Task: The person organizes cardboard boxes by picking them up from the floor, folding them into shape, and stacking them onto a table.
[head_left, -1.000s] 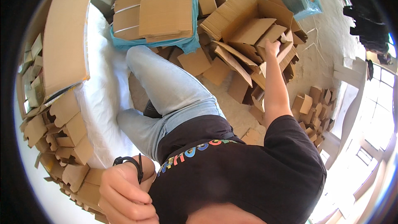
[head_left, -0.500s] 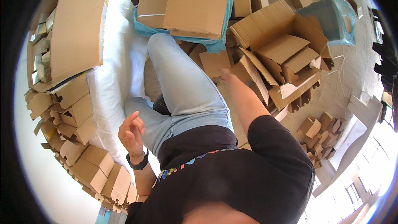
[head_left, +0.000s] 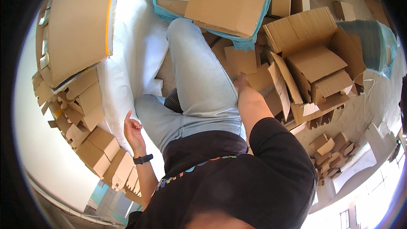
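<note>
My left hand (head_left: 133,132), with a dark band on the wrist, is raised beside my left thigh over the white bag-like bundle. Its index finger is stretched out, the others loosely bent, and it holds nothing. Down by my other thigh is my right hand (head_left: 242,83), just below a flat piece of cardboard (head_left: 241,59) on the floor. The fingers there are mostly hidden, so contact with the cardboard is unclear. To the right of that hand stands an open cardboard box (head_left: 303,24) with a smaller box (head_left: 316,61) inside it.
Ahead lies a stack of flattened cartons (head_left: 229,2) on blue wrapping. A long white bundle (head_left: 123,76) runs along my left, with a large cardboard panel (head_left: 80,25) and piled small boxes (head_left: 95,152) beyond. More small boxes (head_left: 330,152) and a blue-wrapped bundle (head_left: 369,44) are at right.
The view has swung, so the surroundings sit further right. My right forearm is now closer to my thigh. My left hand has turned, with its index finger more upright.
</note>
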Motion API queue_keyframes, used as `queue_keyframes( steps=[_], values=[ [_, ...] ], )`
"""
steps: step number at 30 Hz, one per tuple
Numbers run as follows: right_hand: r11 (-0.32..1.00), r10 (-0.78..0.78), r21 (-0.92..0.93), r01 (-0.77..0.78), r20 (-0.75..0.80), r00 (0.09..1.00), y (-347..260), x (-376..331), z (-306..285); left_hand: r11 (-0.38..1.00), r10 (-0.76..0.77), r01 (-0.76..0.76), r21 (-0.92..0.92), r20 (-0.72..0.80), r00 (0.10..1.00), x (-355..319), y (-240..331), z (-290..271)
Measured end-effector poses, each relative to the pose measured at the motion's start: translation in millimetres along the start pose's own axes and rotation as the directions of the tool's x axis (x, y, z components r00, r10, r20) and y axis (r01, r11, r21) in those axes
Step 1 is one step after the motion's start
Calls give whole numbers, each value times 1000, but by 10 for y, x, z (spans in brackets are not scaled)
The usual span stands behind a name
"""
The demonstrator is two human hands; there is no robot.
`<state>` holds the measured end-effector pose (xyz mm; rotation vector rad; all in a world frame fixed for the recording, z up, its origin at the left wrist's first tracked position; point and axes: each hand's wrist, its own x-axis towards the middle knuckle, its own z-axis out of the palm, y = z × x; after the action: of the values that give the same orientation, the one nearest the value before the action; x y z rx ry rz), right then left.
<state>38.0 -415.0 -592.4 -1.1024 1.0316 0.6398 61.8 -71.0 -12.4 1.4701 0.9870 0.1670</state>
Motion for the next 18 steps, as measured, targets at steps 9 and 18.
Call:
queue_keyframes(
  steps=[9, 18],
  values=[
    [732, 491, 602, -320, -140, 860, -1247, -561, 478, 1000, 27, -28, -11, -27, 999, -202, -21, 85],
    [571, 531, 681, -457, 118, 839, -967, -411, 741, 998, 57, -56, 16, -35, 998, -255, 31, 40]
  ],
)
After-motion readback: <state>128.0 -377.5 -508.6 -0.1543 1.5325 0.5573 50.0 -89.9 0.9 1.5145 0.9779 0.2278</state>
